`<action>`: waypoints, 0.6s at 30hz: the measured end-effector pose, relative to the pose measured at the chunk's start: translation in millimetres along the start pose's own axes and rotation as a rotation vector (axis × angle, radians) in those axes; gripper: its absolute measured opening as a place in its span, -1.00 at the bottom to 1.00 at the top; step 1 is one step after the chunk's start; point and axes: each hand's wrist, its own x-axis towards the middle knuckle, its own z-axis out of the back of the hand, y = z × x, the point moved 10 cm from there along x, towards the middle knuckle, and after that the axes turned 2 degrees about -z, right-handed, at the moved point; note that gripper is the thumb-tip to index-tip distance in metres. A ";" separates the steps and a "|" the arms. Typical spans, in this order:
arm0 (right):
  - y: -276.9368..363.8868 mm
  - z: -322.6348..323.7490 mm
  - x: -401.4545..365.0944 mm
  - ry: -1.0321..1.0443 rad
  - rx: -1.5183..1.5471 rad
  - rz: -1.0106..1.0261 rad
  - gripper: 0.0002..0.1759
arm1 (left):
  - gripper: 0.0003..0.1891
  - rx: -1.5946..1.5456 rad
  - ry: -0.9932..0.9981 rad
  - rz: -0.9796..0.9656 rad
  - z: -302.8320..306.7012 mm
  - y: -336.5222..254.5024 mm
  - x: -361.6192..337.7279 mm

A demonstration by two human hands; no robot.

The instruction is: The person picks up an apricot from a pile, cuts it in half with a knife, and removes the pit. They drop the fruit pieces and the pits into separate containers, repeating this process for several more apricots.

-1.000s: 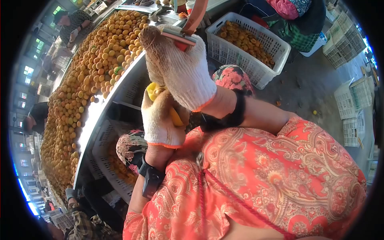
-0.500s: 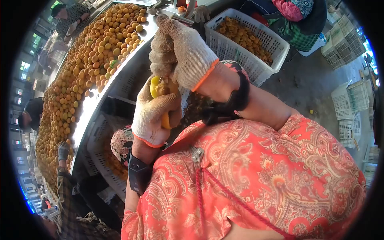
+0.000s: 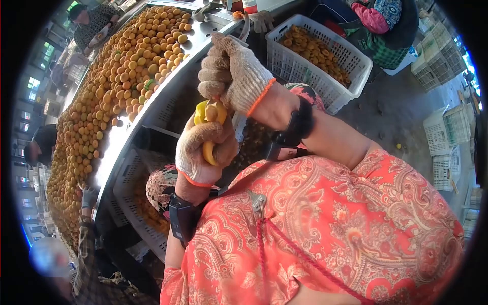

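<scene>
My left hand [image 3: 203,147], in a soiled knit glove, is closed around a yellow apricot [image 3: 211,113] that is split open at the top. My right hand [image 3: 234,73], gloved the same way, sits right above it with its fingers curled and its fingertips pressing into the fruit. A thin curved metal tool [image 3: 246,29] pokes up behind the right glove; most of it is hidden in the fist. Both wrists wear black bands. The hands are held over the gap between the metal table [image 3: 152,96] and my lap.
The long metal table carries a heap of orange apricots [image 3: 101,101], with other people working along its far side and near end. A white crate of cut fruit [image 3: 317,51] stands on the floor beyond my hands. More white crates [image 3: 137,203] sit under the table edge.
My right hand has come down from near the table top onto the fruit. The left hand has turned the apricot upward, and its split top now shows.
</scene>
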 end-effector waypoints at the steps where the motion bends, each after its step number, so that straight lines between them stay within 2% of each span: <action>1: -0.1 0.5 2.5 -0.002 -0.001 -0.002 -0.43 | -0.72 -0.032 -0.021 -0.004 3.0 -0.5 0.8; 3: -2.2 -4.7 12.3 0.048 0.040 -0.041 -0.42 | -0.68 -0.049 -0.005 -0.020 5.6 -2.5 2.7; 5: 12.3 0.6 24.1 0.084 -0.025 0.039 -0.42 | -0.65 -0.068 -0.003 -0.035 13.2 -3.3 2.0; 7: 36.6 6.0 26.7 0.089 -0.138 0.145 -0.38 | -0.59 -0.131 -0.085 -0.149 33.2 -19.0 2.3; 9: 30.1 19.1 26.7 -0.042 -0.258 0.022 -0.40 | -0.64 -0.079 -0.111 -0.185 41.4 -33.6 2.0; 11: 17.7 27.5 17.9 -0.183 -0.825 0.031 -0.45 | -0.65 0.357 -0.494 -0.247 73.3 -48.9 -3.7; 12: 2.2 21.4 13.6 -0.106 -0.943 0.033 -0.46 | -0.66 0.400 -0.542 -0.312 78.3 -52.6 -3.6; 13: -3.7 -1.1 5.2 -0.026 -1.155 0.177 -0.48 | -0.66 0.398 -0.540 -0.311 84.9 -47.5 1.4; 15: -17.0 -16.2 -2.6 0.086 -1.433 0.314 -0.54 | -0.69 0.538 -0.448 -0.536 72.4 -63.8 4.4; 16: -21.5 -15.5 -1.5 0.108 -1.214 0.310 -0.68 | -0.74 0.507 -0.439 -0.513 70.0 -62.9 1.6; 17: -21.0 -14.4 -3.3 0.114 -1.218 0.307 -0.68 | -0.74 0.503 -0.443 -0.519 66.6 -68.4 -7.6; 18: -26.0 -10.8 -5.8 0.104 -1.095 0.168 -0.72 | -0.77 0.373 -0.372 -0.357 60.5 -60.4 -10.7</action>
